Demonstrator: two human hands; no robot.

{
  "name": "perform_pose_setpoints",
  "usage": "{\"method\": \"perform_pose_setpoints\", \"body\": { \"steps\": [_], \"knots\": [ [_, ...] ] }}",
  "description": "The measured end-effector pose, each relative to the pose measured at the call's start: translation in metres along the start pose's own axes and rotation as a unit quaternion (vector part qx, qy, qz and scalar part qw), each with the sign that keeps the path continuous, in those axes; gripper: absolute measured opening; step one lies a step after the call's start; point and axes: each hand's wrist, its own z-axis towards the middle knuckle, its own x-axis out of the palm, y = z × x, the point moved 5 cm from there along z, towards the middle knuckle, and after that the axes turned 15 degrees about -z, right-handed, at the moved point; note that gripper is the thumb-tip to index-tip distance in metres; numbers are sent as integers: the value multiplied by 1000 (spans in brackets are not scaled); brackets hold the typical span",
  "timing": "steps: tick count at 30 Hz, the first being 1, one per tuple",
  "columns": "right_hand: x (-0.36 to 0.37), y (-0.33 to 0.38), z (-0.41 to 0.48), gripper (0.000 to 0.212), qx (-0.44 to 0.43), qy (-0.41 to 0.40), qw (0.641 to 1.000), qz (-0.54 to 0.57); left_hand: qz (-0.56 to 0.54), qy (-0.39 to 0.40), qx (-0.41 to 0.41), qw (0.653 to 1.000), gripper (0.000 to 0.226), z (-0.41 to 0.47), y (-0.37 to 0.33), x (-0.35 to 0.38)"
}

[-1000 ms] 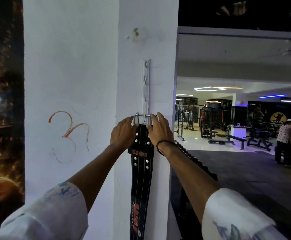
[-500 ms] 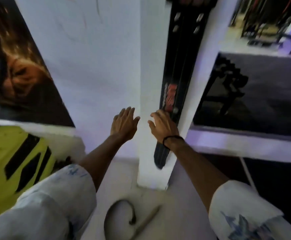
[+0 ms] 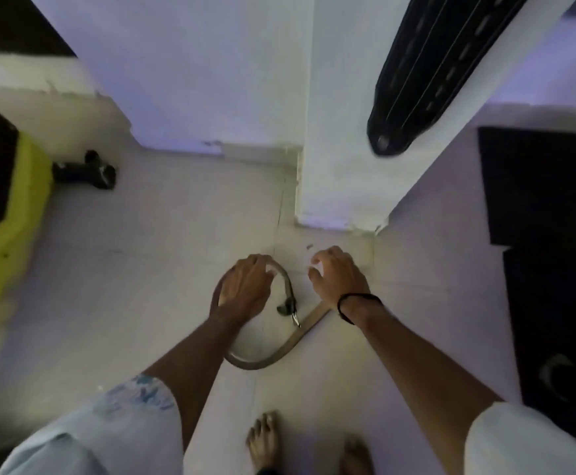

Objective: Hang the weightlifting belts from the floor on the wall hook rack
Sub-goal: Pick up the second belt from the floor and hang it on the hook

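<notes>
Now: tan belt [image 3: 281, 351] lying curled on floor [image 3: 142, 286] below pillar [image 3: 341, 186]; black belt [image 3: 427, 73] hung above. Left hand [image 3: 245, 289] spread on loop, nothing clasped; right hand [image 3: 339, 279] loosely curled, empty. Leather judged stiff, moderately heavy; hold advised near buckle [image 3: 290, 308].

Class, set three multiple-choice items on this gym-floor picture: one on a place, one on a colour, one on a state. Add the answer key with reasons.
1. Where does the tan belt lie?
A. on the floor by the pillar's foot
B. on the yellow object
C. on a bench

2. What colour is the belt hanging on the pillar?
A. red
B. black
C. white

3. How is the right hand?
A. closed round a dumbbell
B. pressed flat to the wall
C. open above the floor, holding nothing

Key: 1 A, it curls on the tiles before the bare feet. 2 B, the hanging belt is black. 3 C, its fingers are spread and empty; the left hand covers the loop.
</notes>
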Motion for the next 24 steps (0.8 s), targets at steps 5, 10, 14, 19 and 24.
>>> {"method": "perform_pose_setpoints", "body": {
  "steps": [5, 10, 14, 19, 24],
  "knots": [
    [196, -31, 40, 32, -5, 76, 997, -3, 19, 77, 14, 997, 50, 48, 101, 166],
    [285, -44, 68, 31, 6, 86, 996, 25, 200, 115, 118, 966, 79, 89, 126, 239],
    [290, -45, 82, 33, 9, 75, 995, 63, 335, 98, 166, 922, 69, 118, 120, 240],
    [235, -39, 77, 29, 59, 37, 990, 121, 332, 63, 178, 924, 45, 119, 92, 199],
    [118, -14, 49, 33, 111, -140, 963, 201, 168, -50, 176, 969, 11, 92, 26, 95]
  ]
}}
